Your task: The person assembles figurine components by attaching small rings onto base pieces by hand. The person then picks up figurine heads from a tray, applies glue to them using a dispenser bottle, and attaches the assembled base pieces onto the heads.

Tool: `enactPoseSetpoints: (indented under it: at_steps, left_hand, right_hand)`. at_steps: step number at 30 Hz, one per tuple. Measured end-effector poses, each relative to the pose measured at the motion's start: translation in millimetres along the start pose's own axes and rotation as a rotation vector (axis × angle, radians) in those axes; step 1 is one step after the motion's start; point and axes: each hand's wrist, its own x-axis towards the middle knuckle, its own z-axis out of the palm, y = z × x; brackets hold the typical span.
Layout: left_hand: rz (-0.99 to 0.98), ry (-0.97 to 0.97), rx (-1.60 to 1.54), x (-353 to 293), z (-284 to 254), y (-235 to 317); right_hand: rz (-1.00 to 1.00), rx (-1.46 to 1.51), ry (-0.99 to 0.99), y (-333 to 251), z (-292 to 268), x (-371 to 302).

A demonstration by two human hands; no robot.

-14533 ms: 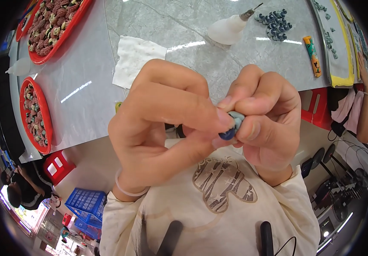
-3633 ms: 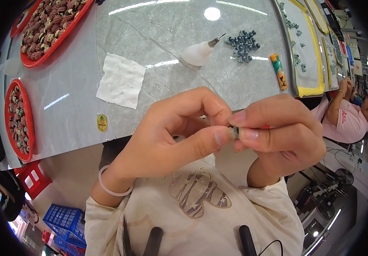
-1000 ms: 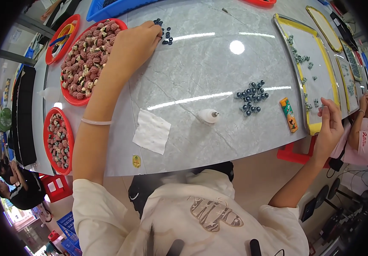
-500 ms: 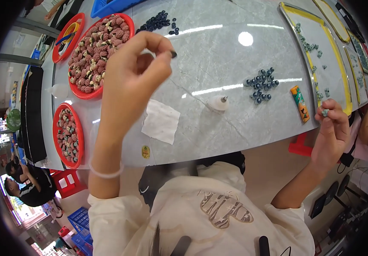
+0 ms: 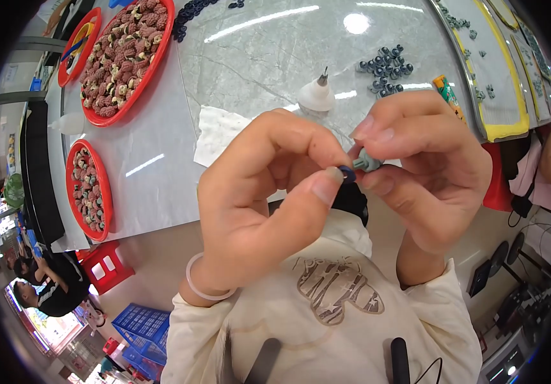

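Note:
My left hand [image 5: 256, 198] pinches a small dark blue ring [image 5: 347, 174] between thumb and forefinger. Against it, the fingertips of my right hand [image 5: 438, 166] grip a small grey-green moulded piece [image 5: 369, 160]. The two parts meet, or nearly so, over the table's front edge; how far one sits in the other is hidden by my fingers. Beyond my hands stands a white squeeze bottle [image 5: 317, 97] with a metal tip. A crumpled white paper sheet [image 5: 214, 134] lies partly behind my left hand. Several small dark blue parts [image 5: 387, 67] are grouped behind my right hand.
Red baskets, one large [image 5: 149, 82] and one small [image 5: 110, 200], hold pinkish bumpy pieces at the left. More dark rings [image 5: 189, 16] lie at the back. A yellow-edged tray [image 5: 509, 132] and an orange-green tube [image 5: 445, 89] are at the right.
My left hand has come down and right from near the large basket with the dark ring. My right hand has moved left with the grey-green piece. Both hands now meet in front of me.

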Motion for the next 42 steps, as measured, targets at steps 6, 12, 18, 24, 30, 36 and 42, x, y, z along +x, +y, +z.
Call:
enactPoseSetpoints:
  at_steps: [6, 12, 18, 24, 30, 36, 42]
  left_hand:
    - [0.042, 0.039, 0.047, -5, 1, -3]
    - [0.034, 0.039, -0.103, -6, 1, -1]
    - [0.590, 0.090, 0.686, -8, 0, -3]
    - [0.743, 0.084, 0.895, -20, -4, -2]
    - [0.891, 0.119, 0.930, -16, -12, -8]
    - [0.878, 0.065, 0.888, -15, -19, -3]
    - [0.756, 0.115, 0.647, -11, -11, 4]
  right_hand:
    - [-0.128, -0.126, -0.036, 1, 3, -4]
    - [-0.095, -0.144, 0.082, -3, 13, -6]
    - [-0.112, -0.211, 0.027, -17, 10, -2]
    - [0.002, 0.053, 0.075, -19, 17, 0]
    - [0.023, 0.078, 0.078, -20, 17, -1]
    - [-0.090, -0.032, 0.065, -18, 20, -1]
    - [-0.219, -0.059, 0.059, -18, 22, 3]
